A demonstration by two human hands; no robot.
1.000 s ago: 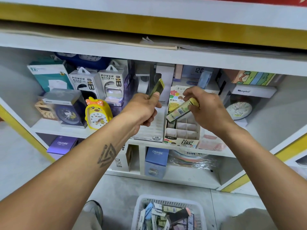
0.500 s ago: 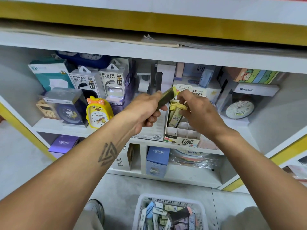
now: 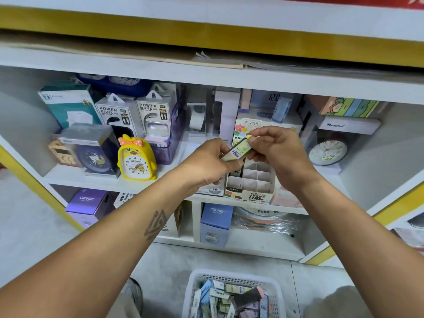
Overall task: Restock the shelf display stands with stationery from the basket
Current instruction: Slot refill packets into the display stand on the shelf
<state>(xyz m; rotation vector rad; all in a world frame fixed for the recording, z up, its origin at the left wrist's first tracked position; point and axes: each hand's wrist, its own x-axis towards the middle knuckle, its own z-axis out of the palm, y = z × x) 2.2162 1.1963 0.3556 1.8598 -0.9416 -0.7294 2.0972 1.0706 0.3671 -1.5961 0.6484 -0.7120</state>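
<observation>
1. Head view, hands: the left hand (image 3: 206, 166) and the right hand (image 3: 278, 152) meet in front of the middle shelf (image 3: 110, 180). Both grip one slim lead box (image 3: 236, 152).
2. Head view, fingers: the left fingers are clamped on the lower-left end of the lead box. The right fingers (image 3: 253, 140) are pinched on its upper-right end, at the yellow cap.
3. Head view, axis: the long axis of the lead box runs diagonally, low on the left and high on the right. It is tilted, not upright.
4. Head view, target: the display stand (image 3: 252, 191) sits on the shelf directly below the box. Most of its divided cells (image 3: 254, 177) appear empty; one cell at the left edge seems filled.
5. Head view, relation: the cells open upward, so the box probably needs turning upright before it goes in. The right hand is nearer the open cells and is the likely hand to place it.
6. Head view, supply: the basket (image 3: 195, 285) stands on the floor (image 3: 172, 262) below, with many more small boxes in it. Restocking appears to be at an early stage.
</observation>
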